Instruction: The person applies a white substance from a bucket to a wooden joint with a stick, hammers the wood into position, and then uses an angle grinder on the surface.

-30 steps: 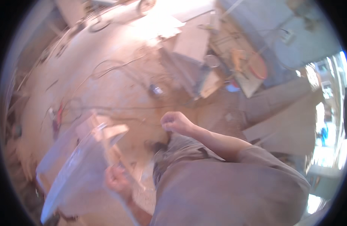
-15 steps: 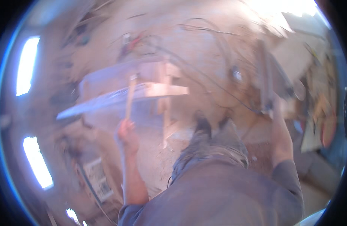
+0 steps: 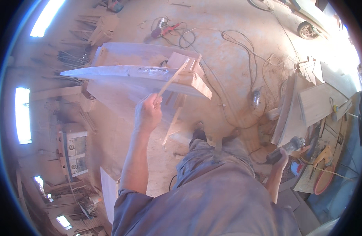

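Note:
My left hand (image 3: 149,112) is closed around the lower end of a thin wooden stick (image 3: 172,80), which slants up to the right. Its pale tip overlaps the end of a curved wooden workpiece (image 3: 122,70); whether they touch I cannot tell. That workpiece has a long tapering edge on the left and a thick block end on the right, with a whitish patch on top. On the right, my right hand (image 3: 281,159) is wrapped around the dark body of a handheld power tool that looks like an angle grinder (image 3: 287,149), its metal head pointing away from me.
Cables (image 3: 244,45) loop over the dusty floor, near a red-and-dark power tool (image 3: 165,30) and a clear-bodied object (image 3: 256,97). Boards (image 3: 318,104) lean at the right, beside an orange-rimmed oval (image 3: 324,180). Scrap wood (image 3: 104,29) is piled far left.
The view has shifted and become sharper. My left hand's stick has tilted from nearly upright to slanting right. My right hand has come nearer my body, where the power tool now shows plainly.

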Available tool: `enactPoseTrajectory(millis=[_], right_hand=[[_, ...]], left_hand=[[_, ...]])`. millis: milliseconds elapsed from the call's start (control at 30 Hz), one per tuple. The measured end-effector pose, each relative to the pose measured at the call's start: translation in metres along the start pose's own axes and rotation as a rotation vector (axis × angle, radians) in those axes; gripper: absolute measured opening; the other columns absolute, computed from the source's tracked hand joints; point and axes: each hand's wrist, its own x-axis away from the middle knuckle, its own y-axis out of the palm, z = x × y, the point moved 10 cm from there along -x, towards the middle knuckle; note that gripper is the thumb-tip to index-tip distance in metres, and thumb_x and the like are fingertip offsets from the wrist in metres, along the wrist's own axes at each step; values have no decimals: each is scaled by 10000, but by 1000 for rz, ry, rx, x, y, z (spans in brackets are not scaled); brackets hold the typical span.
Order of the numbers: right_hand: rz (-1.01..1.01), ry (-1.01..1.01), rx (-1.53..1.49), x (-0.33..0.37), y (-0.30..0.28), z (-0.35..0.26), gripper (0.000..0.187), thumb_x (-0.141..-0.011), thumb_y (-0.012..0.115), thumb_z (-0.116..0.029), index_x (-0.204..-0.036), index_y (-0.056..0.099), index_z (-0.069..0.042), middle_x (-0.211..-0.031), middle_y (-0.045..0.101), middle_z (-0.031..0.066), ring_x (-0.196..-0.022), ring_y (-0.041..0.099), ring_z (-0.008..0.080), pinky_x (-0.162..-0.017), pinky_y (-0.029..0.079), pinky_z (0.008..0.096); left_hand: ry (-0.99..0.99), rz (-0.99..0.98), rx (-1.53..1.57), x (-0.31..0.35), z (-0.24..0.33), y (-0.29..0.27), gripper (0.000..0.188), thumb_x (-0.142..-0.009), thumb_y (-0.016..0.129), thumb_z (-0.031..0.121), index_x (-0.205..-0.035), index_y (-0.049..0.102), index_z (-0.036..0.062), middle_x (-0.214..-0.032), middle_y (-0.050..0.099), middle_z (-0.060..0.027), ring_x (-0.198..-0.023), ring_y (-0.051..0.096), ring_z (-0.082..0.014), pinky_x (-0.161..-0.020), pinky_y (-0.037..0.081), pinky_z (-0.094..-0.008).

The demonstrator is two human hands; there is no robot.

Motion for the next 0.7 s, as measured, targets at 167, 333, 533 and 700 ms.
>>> enactPoseTrajectory(millis=[167, 333, 533, 700], right_hand=[[-311, -94, 16, 103, 103, -37, 429, -687, 715, -199, -1046, 622, 17, -838, 643, 97, -722, 651, 234, -653, 552, 355], [-392, -248, 139, 168, 197, -80, 594, -571, 736, -183, -1114, 593, 11, -850, 630, 114, -709, 635, 244, -641, 540, 348], [-523, -295, -19, 250, 290, -91, 759, -531, 772, -169, -1239, 554, -2, -962, 641, 136, -809, 672, 305, -726, 575, 397], [-598, -175, -102, 284, 335, -52, 797, -495, 756, -68, -1263, 552, -4, -963, 664, 168, -835, 691, 342, -742, 590, 417]], left_hand=[[282, 197, 28, -6, 11, -18, 162, -908, 701, 93, -1043, 704, 4, -908, 667, -163, -872, 625, -389, -754, 497, -474], [571, 300, -15, -17, 20, -45, 290, -825, 762, 54, -1102, 714, -14, -977, 642, -101, -950, 602, -327, -823, 505, -440], [720, 185, 143, -38, 6, -60, 257, -818, 753, 49, -1070, 720, 12, -1013, 612, -68, -996, 582, -294, -861, 475, -441], [823, 164, 168, -51, 8, -63, 223, -804, 752, -7, -1024, 730, 9, -1015, 600, -96, -968, 584, -317, -866, 474, -439]])
